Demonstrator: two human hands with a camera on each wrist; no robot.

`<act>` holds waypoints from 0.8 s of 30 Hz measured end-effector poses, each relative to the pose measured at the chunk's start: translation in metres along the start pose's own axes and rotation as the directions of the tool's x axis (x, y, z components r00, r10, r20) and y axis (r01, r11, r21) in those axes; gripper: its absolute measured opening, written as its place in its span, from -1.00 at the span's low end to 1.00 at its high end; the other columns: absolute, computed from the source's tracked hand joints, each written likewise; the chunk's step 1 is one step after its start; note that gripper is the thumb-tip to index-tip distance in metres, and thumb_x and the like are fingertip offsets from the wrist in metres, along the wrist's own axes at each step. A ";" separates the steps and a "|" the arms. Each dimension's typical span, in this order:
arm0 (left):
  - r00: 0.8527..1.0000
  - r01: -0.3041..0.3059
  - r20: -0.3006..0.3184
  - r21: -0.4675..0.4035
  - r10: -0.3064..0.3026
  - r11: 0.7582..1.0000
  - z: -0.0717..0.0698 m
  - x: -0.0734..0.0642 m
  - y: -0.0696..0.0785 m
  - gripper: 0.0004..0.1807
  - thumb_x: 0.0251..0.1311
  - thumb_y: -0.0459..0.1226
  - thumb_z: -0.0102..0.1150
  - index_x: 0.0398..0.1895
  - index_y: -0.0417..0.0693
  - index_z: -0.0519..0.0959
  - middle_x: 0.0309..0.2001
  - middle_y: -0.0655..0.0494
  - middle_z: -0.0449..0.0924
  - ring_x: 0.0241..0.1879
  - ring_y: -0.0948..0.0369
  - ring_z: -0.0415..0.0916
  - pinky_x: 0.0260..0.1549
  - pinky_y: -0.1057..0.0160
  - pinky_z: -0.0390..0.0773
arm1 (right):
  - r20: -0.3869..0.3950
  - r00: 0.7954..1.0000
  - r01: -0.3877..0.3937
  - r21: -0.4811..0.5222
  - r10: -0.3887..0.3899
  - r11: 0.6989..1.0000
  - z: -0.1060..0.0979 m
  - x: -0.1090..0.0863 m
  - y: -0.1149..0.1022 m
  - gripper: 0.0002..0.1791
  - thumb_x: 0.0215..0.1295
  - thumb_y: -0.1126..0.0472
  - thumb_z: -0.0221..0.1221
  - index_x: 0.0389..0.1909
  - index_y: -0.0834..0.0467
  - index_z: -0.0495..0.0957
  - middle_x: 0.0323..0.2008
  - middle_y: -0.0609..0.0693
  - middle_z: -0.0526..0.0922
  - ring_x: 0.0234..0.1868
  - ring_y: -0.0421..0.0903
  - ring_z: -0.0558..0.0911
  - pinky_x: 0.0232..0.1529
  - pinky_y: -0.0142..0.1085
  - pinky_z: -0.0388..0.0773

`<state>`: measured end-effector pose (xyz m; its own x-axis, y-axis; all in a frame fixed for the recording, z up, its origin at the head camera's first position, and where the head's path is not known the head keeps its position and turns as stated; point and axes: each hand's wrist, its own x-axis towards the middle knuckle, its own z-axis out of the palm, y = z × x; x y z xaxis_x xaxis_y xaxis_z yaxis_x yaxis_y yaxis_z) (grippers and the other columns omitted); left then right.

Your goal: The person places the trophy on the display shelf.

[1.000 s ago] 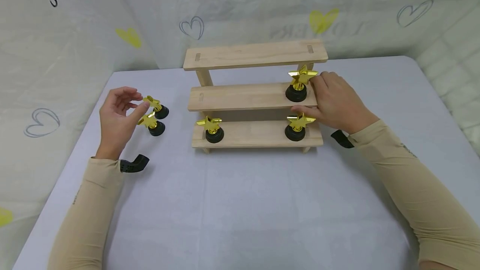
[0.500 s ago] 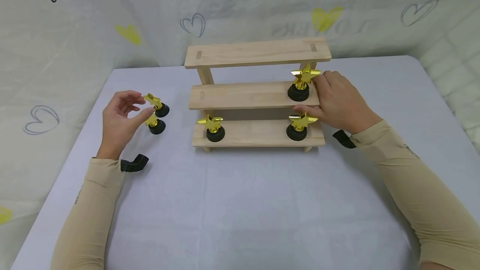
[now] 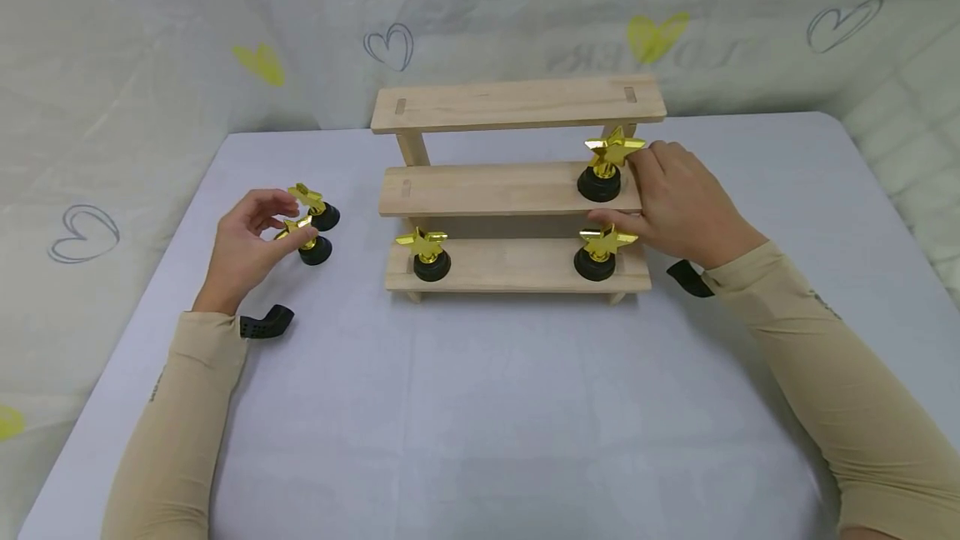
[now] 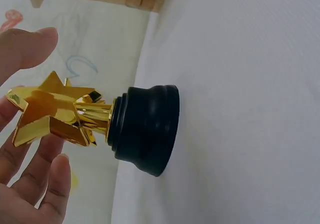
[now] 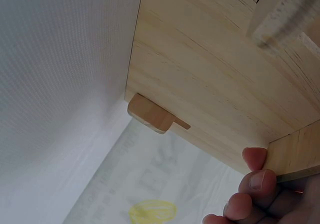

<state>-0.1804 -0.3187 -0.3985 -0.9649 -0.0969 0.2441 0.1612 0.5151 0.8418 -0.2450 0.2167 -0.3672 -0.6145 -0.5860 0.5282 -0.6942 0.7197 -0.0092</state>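
Note:
Two gold star trophies with black bases stand on the left of the table, a nearer trophy point(image 3: 315, 252) and a farther trophy point(image 3: 326, 217). My left hand point(image 3: 243, 250) is around the nearer one; in the left wrist view its star point(image 4: 52, 109) lies between thumb and fingers, the thumb held apart from it. My right hand point(image 3: 684, 207) holds the right end of a three-tier wooden display shelf point(image 3: 487, 190), fingers curled at the board's edge point(image 5: 295, 151). A trophy point(image 3: 599, 183) stands on the middle tier beside that hand.
On the bottom tier stand a left trophy point(image 3: 431, 265) and a right trophy point(image 3: 595, 264). The white-covered table point(image 3: 480, 407) extends in front of the shelf. A pale curtain point(image 3: 495, 15) with printed hearts hangs behind it.
My left hand has moved right and slightly forward, bringing its thumb in front of the nearer trophy's star. My right hand keeps its place at the shelf's end. The view has shifted slightly.

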 end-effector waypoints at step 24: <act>0.969 0.173 0.155 0.144 -0.195 0.974 -0.015 -0.001 -0.030 -0.49 0.09 -0.16 0.58 0.09 -0.02 0.59 -0.14 0.46 0.60 -0.10 0.42 0.56 -0.06 0.66 0.53 | -0.012 1.000 0.008 -0.002 -0.008 1.000 0.000 -0.001 0.000 0.14 0.33 -0.68 -0.36 -0.29 0.45 0.41 -0.52 0.19 0.35 -0.50 0.11 0.30 -0.43 -0.09 0.26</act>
<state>-0.1809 -0.3464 -0.4171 -0.9980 -0.0626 -0.0019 -0.0396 0.6075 0.7933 -0.2446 0.2171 -0.3680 -0.6043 -0.5877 0.5380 -0.6988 0.7153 -0.0034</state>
